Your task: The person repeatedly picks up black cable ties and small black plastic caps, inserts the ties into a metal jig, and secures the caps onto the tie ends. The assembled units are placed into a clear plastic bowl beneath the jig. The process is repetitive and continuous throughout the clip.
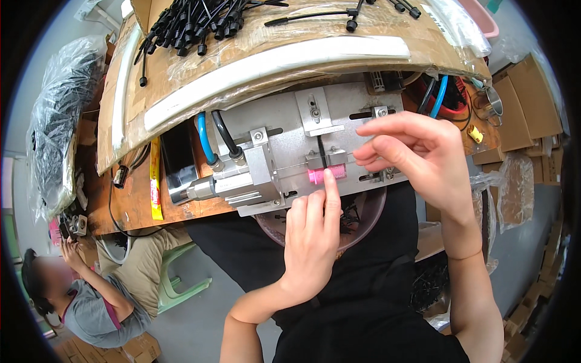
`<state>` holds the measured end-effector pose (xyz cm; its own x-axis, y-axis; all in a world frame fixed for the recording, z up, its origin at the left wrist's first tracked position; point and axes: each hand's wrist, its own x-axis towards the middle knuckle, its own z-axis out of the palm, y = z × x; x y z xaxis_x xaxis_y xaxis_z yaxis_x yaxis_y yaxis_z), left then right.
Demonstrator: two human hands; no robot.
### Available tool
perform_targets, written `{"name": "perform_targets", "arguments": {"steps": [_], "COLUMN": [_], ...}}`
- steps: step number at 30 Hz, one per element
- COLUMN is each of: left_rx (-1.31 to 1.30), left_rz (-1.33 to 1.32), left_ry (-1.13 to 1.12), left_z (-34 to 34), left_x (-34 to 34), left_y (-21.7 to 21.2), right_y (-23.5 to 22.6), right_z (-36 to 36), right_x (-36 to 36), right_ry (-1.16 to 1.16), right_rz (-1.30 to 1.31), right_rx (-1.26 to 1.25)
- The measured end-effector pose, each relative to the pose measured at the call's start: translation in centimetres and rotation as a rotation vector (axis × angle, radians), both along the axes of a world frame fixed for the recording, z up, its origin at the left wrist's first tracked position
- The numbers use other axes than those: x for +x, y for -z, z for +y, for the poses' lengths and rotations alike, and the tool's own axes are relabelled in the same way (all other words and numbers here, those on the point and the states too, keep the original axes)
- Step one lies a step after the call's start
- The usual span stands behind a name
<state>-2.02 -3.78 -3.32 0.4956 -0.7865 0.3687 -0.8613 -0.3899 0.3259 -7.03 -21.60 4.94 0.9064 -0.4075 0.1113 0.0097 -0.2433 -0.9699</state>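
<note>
Left hand (311,242) is grasping nothing, its index fingertip touching near the black rod (321,148) at the pink block (317,176) on the metal plate (284,109). Right hand (426,154) is hovering alongside, loosely curled; can't tell if pinching anything.

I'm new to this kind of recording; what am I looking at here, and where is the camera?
There's no robot: a wide fisheye camera on the person's head looks down, so edges bend. The left hand extends its index finger onto a pink piece, where a thin black stem lies. The right hand is beside it; nothing clearly shows in its grip. Beneath is a metal fixture with a blue hose. Beyond, black parts lie on cardboard. Another person sits at left.
</note>
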Motion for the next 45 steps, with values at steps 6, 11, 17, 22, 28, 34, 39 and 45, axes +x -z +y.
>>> {"name": "perform_targets", "arguments": {"steps": [6, 11, 17, 22, 28, 34, 39, 45], "left_rx": [0.074, 0.086, -0.030, -0.159, -0.062, -0.083, -0.280, -0.354], "left_rz": [-0.057, 0.014, -0.153, -0.344, -0.128, -0.022, -0.216, -0.162], "left_ry": [0.005, 0.045, 0.150, 0.251, 0.452, 0.375, 0.136, 0.082], "left_z": [-0.3, -0.3, -3.6, -13.5, -9.7, -6.5, -4.9, 0.6], "left_x": [0.0, 0.1, 5.2, 16.7, 20.1, 17.1, 13.5, 3.7], "left_y": [0.3, -0.3, -7.7, -11.2, -12.3, -11.7, -9.8, -3.4], "right_y": [0.2, -0.2, -3.4, -5.9, -5.8, -5.4, -8.0, -4.6], "right_z": [0.9, 0.3, -5.4, -14.0, -16.2, -14.1, -9.0, -8.8], "right_x": [-1.6, -2.3, 3.5, 15.0, 16.8, 14.2, 9.7, 3.0], "right_ry": [0.111, 0.142, 0.344, 0.297, 0.203, 0.238, 0.315, 0.075], "right_rz": [-0.119, -0.154, -0.334, -0.007, 0.329, -0.093, -0.104, -0.384], "right_rx": [0.077, -0.101, -0.706, -1.088, -1.173, -1.125, -0.544, -0.005]}}
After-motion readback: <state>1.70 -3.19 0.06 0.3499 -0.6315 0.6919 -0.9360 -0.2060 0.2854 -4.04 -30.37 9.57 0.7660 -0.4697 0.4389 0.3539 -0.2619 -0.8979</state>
